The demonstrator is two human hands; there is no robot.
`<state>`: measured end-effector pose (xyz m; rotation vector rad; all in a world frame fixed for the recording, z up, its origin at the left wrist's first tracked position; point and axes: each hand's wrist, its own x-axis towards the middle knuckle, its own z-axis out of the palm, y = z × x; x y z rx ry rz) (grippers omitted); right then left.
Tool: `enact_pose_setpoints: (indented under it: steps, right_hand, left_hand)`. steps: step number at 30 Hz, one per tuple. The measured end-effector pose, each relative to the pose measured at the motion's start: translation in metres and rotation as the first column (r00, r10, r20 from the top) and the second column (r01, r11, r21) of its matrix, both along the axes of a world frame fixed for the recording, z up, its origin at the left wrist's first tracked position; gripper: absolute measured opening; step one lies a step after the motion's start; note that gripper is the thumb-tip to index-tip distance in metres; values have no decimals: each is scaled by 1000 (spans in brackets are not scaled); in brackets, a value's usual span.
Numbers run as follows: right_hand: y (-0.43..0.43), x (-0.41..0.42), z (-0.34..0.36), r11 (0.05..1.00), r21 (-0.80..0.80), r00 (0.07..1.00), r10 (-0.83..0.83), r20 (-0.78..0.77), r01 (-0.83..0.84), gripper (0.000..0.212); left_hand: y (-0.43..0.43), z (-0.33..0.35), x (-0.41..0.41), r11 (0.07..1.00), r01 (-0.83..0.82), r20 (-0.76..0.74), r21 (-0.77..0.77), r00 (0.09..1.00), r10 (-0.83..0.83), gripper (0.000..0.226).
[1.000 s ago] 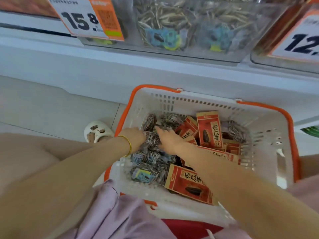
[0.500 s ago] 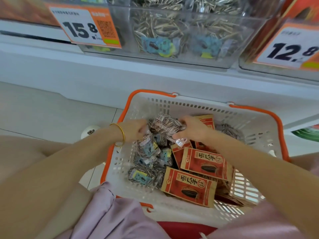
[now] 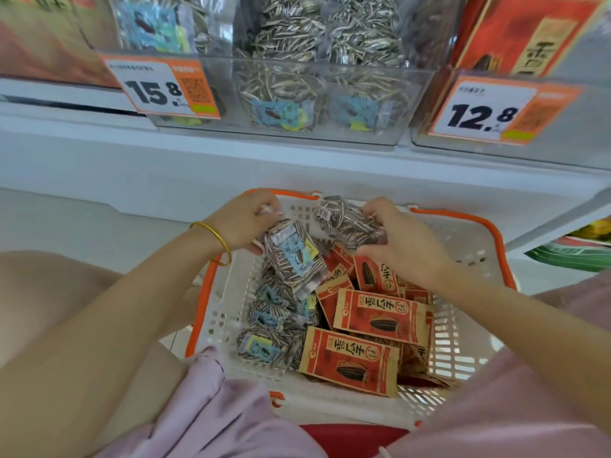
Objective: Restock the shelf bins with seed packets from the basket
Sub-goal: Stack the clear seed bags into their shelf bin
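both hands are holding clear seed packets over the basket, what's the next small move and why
Probably raise both hands toward the clear bin directly above. The left hand grips a blue-labelled clear packet and the right hand grips a second clear packet, both above the basket. That bin holds the same striped seeds with blue labels.

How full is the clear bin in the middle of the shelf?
Nearly full. The clear bin is packed with striped seed packets that pile higher than its front wall. The back of it cannot be seen.
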<state>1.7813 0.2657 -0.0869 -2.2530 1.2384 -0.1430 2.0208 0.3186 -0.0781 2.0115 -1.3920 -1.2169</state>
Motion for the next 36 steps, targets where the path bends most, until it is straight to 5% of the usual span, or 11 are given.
enact_pose_setpoints:
  steps: [3, 6, 13, 24, 27, 31, 36]
  right_hand:
    - [8, 0, -6, 919, -368, 988, 152, -13, -146, 52]
    - [8, 1, -17, 849, -452, 961, 267, -76, -272, 61]
    - [5, -1, -29, 927, -224, 939, 329, 101, -300, 67]
    - [15, 9, -14, 986, 54, 964, 144, 223, -159, 79]
    - [13, 14, -6, 970, 225, 954, 24, 300, -95, 92]
    - [7, 16, -7, 904, 422, 921, -111, 374, -62, 75]
    - [6, 16, -10, 820, 572, 831, -305, 465, -20, 77]
  left_hand:
    - [-3, 0, -7, 997, -75, -54, 27, 996, 77, 12]
    - [-4, 0, -11, 990, -125, -122, 64, 984, 132, 12]
    - [-7, 1, -9, 976, -195, -210, 102, 954, 212, 17]
    - [-11, -7, -20, 929, -336, -323, 153, 872, 369, 18]
    - [-10, -7, -25, 917, -365, -380, 160, 835, 398, 20]
    - [-10, -4, -32, 883, -398, -468, 249, 749, 470, 25]
    - [-8, -2, -39, 918, -215, -665, 333, 637, 390, 33]
